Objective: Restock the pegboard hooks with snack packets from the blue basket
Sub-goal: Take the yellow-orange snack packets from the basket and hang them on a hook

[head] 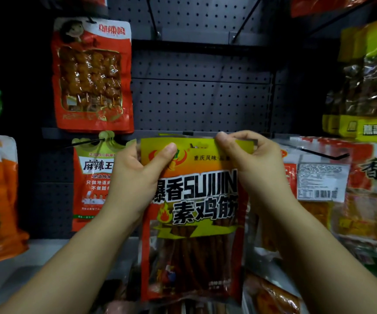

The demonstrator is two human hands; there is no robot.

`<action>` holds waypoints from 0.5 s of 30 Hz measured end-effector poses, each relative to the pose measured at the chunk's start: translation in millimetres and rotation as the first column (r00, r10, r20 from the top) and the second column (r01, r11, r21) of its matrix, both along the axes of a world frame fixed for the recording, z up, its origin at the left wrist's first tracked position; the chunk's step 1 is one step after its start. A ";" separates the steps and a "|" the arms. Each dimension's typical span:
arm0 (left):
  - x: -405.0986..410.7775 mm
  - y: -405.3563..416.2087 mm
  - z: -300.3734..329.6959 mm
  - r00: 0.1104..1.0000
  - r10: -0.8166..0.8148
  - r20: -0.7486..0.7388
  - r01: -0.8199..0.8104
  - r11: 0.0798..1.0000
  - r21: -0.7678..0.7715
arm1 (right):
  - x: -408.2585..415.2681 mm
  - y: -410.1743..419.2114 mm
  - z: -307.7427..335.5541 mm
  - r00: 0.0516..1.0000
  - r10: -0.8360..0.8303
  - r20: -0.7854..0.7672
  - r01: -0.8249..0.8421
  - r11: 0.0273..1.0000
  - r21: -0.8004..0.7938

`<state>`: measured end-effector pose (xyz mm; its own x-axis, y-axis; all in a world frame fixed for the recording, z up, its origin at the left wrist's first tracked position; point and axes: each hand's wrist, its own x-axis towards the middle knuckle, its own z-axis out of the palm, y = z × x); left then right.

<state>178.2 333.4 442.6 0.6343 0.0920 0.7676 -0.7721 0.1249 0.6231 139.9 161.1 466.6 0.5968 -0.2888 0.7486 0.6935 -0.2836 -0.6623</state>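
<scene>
Both hands pinch the yellow top strip of a glossy orange-and-yellow plastic snack packet [193, 214], left hand [137, 175] and right hand [253, 168], upright before the dark perforated pegboard [201, 98]. It looks light, floppy and slick; gripping beside the hang-hole seems best.

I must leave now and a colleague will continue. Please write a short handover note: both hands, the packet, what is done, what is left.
Left hand and right hand each pinch a top corner of the yellow-orange packet, held upright before the pegboard.
Done: packet raised to the hook row.
Left: whether its hole is on a hook cannot be seen; check, then release. Two upper hooks are bare. The blue basket is out of view.
</scene>
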 end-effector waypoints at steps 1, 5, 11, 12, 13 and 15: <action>1.8 -0.6 -0.5 1.000 0.002 -0.004 -0.002 1.000 0.003 | 2.8 0.3 0.1 1.000 -0.005 -0.014 0.005 1.000 -0.005; 11.1 -1.5 -7.1 1.000 -0.004 -0.022 0.004 1.000 0.006 | 11.9 -0.5 -7.0 0.999 0.011 -0.051 -0.011 1.000 0.002; 27.0 -2.1 -16.3 1.000 0.008 -0.027 -0.008 1.000 0.016 | 20.6 -3.5 -23.3 0.995 0.047 -0.089 -0.046 0.999 0.014; 29.7 -2.0 -17.2 1.000 0.022 -0.017 -0.022 0.999 0.039 | 21.8 -5.0 -26.5 0.994 0.041 -0.098 -0.041 0.999 0.002; 33.5 -1.4 -19.0 0.999 0.040 -0.009 -0.039 0.997 0.060 | 22.7 -6.8 -30.1 0.994 0.025 -0.111 -0.027 0.999 -0.020; 43.2 0.7 -24.0 0.998 0.047 -0.029 -0.045 0.995 0.084 | 25.3 -11.6 -37.6 0.990 -0.004 -0.141 -0.002 0.999 -0.041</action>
<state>221.4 334.1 418.6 0.6541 0.0580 0.7542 -0.7563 0.0361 0.6532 165.2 149.5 429.0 0.6970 -0.2604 0.6682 0.5936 -0.3133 -0.7413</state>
